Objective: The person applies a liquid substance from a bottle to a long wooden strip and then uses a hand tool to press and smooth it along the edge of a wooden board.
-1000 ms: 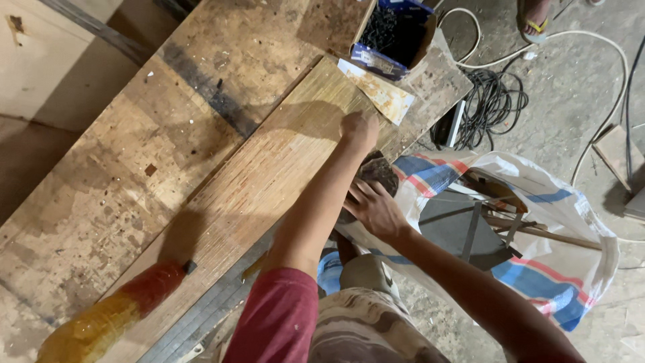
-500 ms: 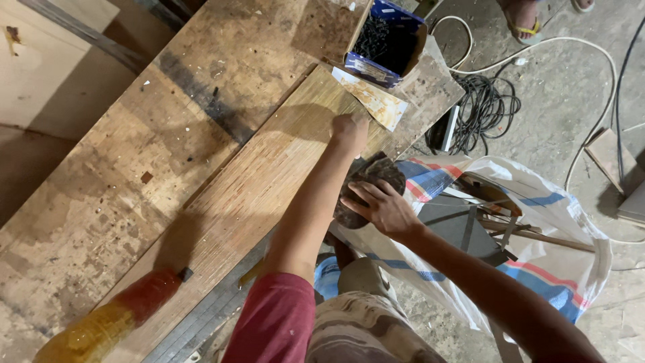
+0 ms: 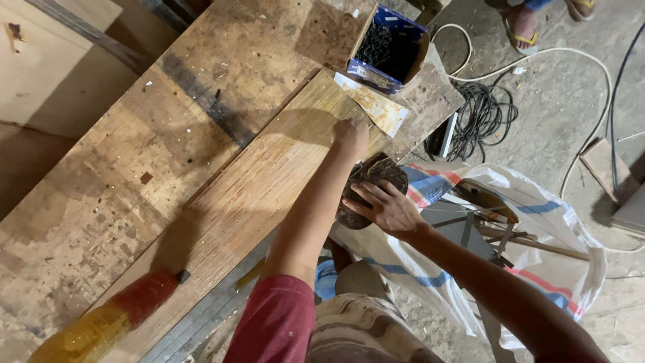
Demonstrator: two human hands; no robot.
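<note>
Scarred plywood benchtop (image 3: 121, 175) carried a long pale board (image 3: 269, 195) running diagonally toward the box of dark screws (image 3: 390, 50), the left hand (image 3: 351, 138) pressed closed near the board's far end (nearer the box), the right hand (image 3: 386, 208) spread open on a dark round lump (image 3: 369, 181) just off the board's edge.

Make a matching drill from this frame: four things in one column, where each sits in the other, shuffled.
Things:
1. left hand
2. right hand
3. blue box of dark screws
4. coiled black cable

Places:
A. on the concrete floor, right of the bench
B. open, at the far end of the bench top
C. on the long light wood board
D. resting on a dark rounded object at the bench edge

Pairs: 1-C, 2-D, 3-B, 4-A
</note>
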